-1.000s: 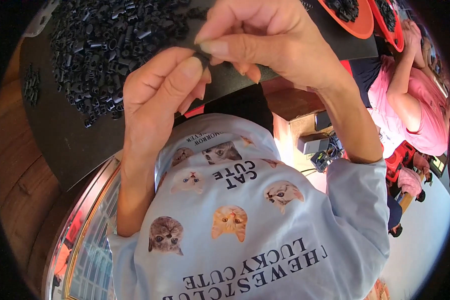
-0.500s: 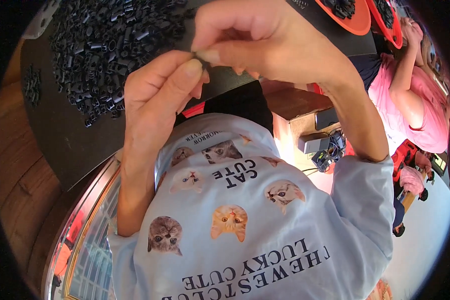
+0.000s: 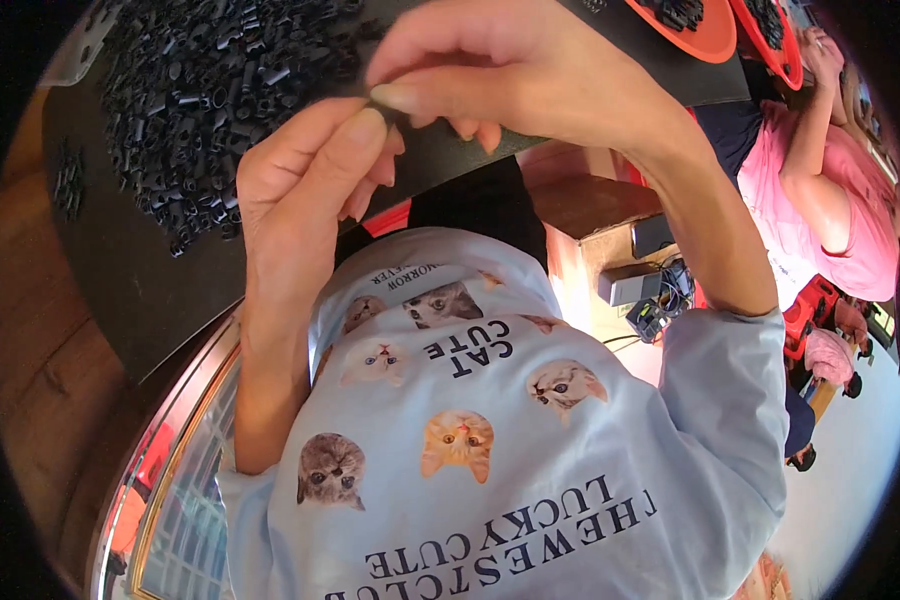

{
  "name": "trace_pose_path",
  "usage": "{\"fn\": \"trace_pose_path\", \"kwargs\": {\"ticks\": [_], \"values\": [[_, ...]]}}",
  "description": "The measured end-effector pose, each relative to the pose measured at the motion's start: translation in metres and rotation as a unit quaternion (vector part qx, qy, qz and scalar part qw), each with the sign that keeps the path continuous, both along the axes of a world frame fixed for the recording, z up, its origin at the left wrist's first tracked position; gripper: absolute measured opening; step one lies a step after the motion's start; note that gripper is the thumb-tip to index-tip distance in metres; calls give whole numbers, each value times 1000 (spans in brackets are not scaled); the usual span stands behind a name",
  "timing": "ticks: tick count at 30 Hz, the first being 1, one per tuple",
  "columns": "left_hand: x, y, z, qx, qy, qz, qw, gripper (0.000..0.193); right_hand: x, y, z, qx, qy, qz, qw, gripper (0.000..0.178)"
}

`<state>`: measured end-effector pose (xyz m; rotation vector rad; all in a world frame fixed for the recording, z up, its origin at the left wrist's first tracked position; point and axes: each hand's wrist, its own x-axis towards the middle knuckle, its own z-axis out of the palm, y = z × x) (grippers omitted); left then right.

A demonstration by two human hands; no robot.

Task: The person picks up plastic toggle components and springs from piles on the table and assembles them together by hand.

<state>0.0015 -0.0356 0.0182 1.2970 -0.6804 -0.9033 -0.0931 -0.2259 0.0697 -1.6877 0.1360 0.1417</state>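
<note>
My left hand (image 3: 300, 175) is closed, thumb and forefinger pinching a small black plastic part (image 3: 382, 108) that is mostly hidden by the fingertips. The thumb and fingers of my right hand (image 3: 500, 85) close on the same part from the other side, so the two hands meet at it. Slight blur hides its exact shape. Just beyond and left of my hands, a large heap of small black tube-like plastic parts (image 3: 195, 110) covers much of the dark table (image 3: 120, 290).
A smaller pile of black pieces (image 3: 68, 180) lies at the table's left edge. Far right are an orange dish (image 3: 705, 45) and a red tray (image 3: 785, 60) holding black parts. A person in pink (image 3: 820, 200) works there. A wooden box with cables (image 3: 665, 300) stands below.
Both my hands have shifted slightly left together, still pinching the small black part. My right fingers look more blurred now.
</note>
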Motion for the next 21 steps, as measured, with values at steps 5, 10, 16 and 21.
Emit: {"fn": "trace_pose_path", "kwargs": {"ticks": [5,10,16,21], "values": [[-4,-3,13,19,38,39,998,23,-7,13,-12,-418,-277,-3,865,33],[0,-4,16,47,57,16,997,24,-8,18,-11,-515,-280,-11,810,35],[6,-3,14,55,54,-32,996,25,1,-4,-6,-668,-450,55,591,20],[6,-6,11,27,97,6,995,24,-10,6,0,-407,-358,-28,840,24]]}}
